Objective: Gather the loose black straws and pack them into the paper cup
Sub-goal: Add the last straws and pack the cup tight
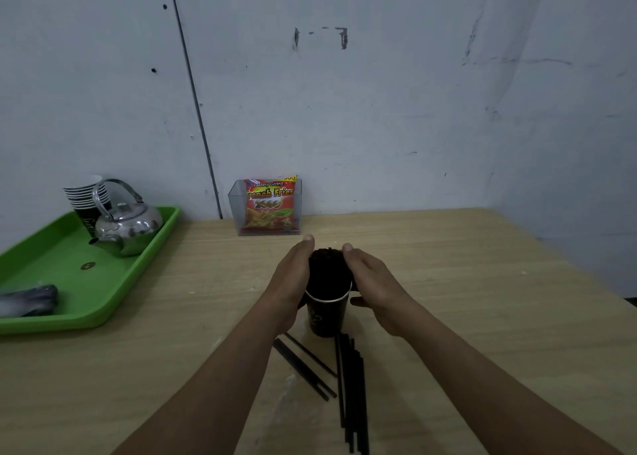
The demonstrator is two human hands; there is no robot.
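A dark paper cup [325, 318] with a white rim stands upright near the middle of the wooden table [465, 282]. A thick bundle of black straws [327, 272] sticks up out of it. My left hand [293, 275] cups the bundle from the left and my right hand [374, 282] from the right, fingers curved round the straws. Several loose black straws [353, 392] lie on the table just in front of the cup, and a few more straws [305, 365] lie slanted to their left.
A green tray [69, 275] at the left holds a metal kettle [129, 225], a stack of paper cups [86, 196] and a wrapped bundle [29, 299]. A clear box with a snack packet [270, 208] stands by the wall behind the cup.
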